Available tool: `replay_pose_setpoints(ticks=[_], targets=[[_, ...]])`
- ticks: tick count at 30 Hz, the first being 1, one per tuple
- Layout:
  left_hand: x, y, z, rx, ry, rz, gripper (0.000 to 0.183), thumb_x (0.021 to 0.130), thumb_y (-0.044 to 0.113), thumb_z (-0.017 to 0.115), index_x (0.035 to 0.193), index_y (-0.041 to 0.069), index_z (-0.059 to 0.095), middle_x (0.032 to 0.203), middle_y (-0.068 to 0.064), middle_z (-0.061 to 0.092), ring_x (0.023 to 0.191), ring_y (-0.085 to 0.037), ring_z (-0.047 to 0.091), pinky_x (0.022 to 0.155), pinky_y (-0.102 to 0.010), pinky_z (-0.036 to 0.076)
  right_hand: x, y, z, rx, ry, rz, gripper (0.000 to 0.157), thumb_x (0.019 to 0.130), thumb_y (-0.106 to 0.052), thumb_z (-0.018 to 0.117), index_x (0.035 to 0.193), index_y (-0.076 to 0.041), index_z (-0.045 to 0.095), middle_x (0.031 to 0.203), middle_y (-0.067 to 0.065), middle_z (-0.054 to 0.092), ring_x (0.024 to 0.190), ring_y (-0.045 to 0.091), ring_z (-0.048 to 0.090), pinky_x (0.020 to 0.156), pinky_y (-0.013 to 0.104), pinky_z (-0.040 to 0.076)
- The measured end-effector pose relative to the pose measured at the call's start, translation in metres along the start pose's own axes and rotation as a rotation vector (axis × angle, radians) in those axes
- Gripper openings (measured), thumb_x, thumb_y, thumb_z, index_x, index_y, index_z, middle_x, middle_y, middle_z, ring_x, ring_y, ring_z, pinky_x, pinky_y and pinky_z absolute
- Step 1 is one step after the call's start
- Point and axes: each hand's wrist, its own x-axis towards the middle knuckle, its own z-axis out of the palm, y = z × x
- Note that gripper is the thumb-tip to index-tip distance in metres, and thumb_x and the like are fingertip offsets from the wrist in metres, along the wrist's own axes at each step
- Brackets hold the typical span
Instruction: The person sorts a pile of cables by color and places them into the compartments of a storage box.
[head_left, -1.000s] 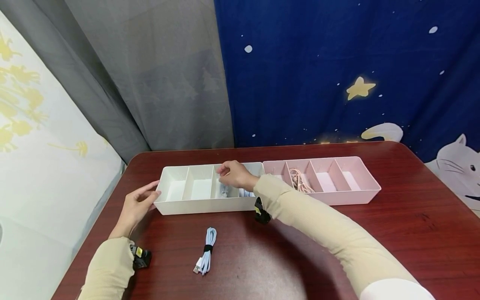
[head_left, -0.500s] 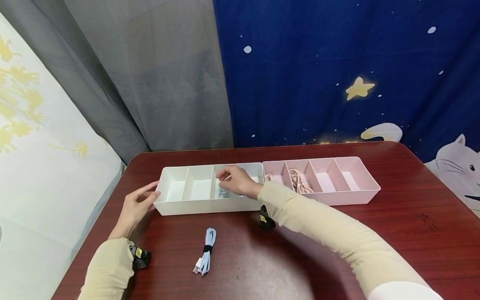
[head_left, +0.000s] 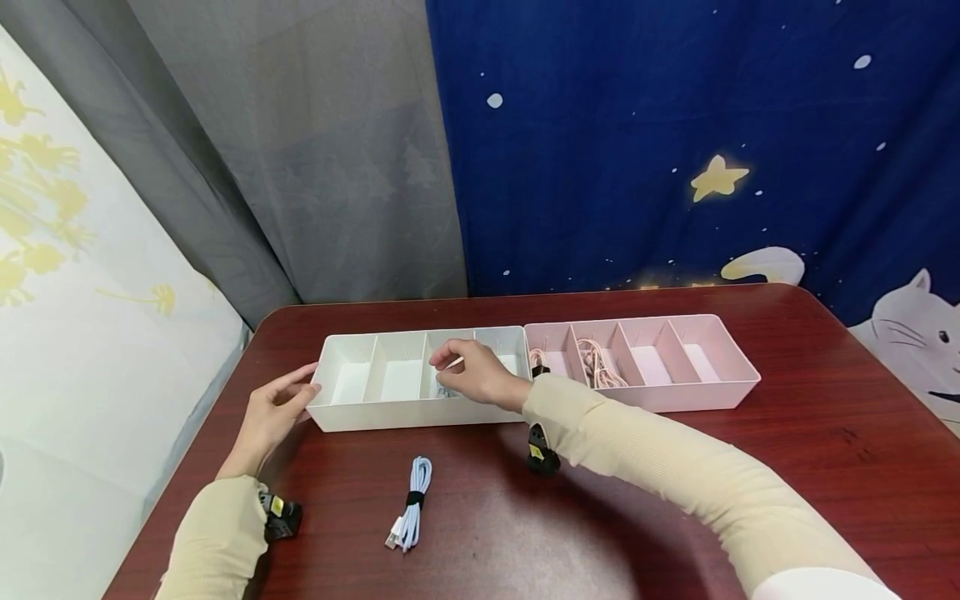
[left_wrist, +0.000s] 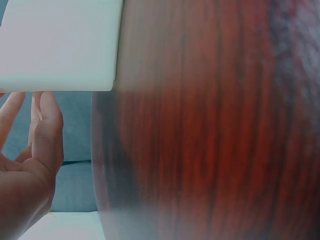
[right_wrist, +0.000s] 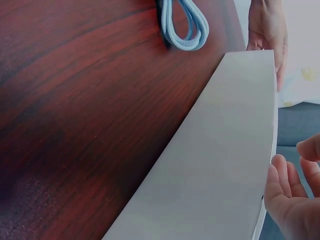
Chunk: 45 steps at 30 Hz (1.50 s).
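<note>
A white divided box point(head_left: 420, 414) lies across the table. At its left end, my left hand point(head_left: 273, 412) touches the end wall with fairly straight fingers; in the left wrist view, that hand point(left_wrist: 37, 145) reaches up to the box. Over the box's right half hovers my right hand point(head_left: 480, 375), fingers bent loosely, with a gap between thumb and fingers and nothing visible between them. Under it, a pale blue item point(head_left: 444, 390) shows partly in the third compartment. Nearer to me lies a light blue USB cable point(head_left: 414, 504), bundled with a black strap.
A pink divided box point(head_left: 675, 398) adjoins the white one on the right. Pink cables point(head_left: 600, 367) lie in its second compartment, and another pink cable point(head_left: 537, 358) with a black strap in its first. Curtains hang behind the table point(head_left: 480, 312).
My right hand has shifted slightly right and toward me, lifting off the third compartment. More of the pink box's first compartment shows now. The left hand stays put.
</note>
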Motion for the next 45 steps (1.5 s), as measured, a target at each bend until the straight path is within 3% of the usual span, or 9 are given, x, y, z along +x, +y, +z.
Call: replay_pose_setpoints(ticks=[22,33,45], targets=[[-0.002,0.0,0.0,-0.009,0.006,-0.009,0.051,0.086,0.032,0.057,0.129,0.008,0.047,0.094,-0.004,0.055,0.077,0.001,0.056,0.064,-0.02,0.05,-0.028,-0.01,0.005,0.02,-0.059,-0.208,0.017,0.079,0.003,0.056,0.096,0.004,0.059,0.095,0.015,0.061,0.077,0.016,0.06,0.07,0.021,0.047],[-0.001,0.0,0.0,0.0,-0.005,-0.011,0.051,0.087,0.033,0.056,0.131,0.009,0.045,0.1,-0.013,0.053,0.078,0.001,0.056,0.066,-0.021,0.05,-0.039,-0.006,0.019,0.094,-0.182,-0.165,0.02,0.079,0.004,0.055,0.1,0.005,0.058,0.095,0.017,0.059,0.078,0.012,0.057,0.072,0.019,0.046],[0.0,0.002,0.001,0.003,0.003,-0.009,0.051,0.086,0.033,0.057,0.13,0.007,0.046,0.093,-0.003,0.055,0.079,0.001,0.054,0.066,-0.021,0.05,-0.048,0.01,0.038,0.116,-0.283,-0.062,0.028,0.079,0.003,0.06,0.106,0.007,0.055,0.102,0.019,0.056,0.085,0.02,0.059,0.074,0.017,0.044]])
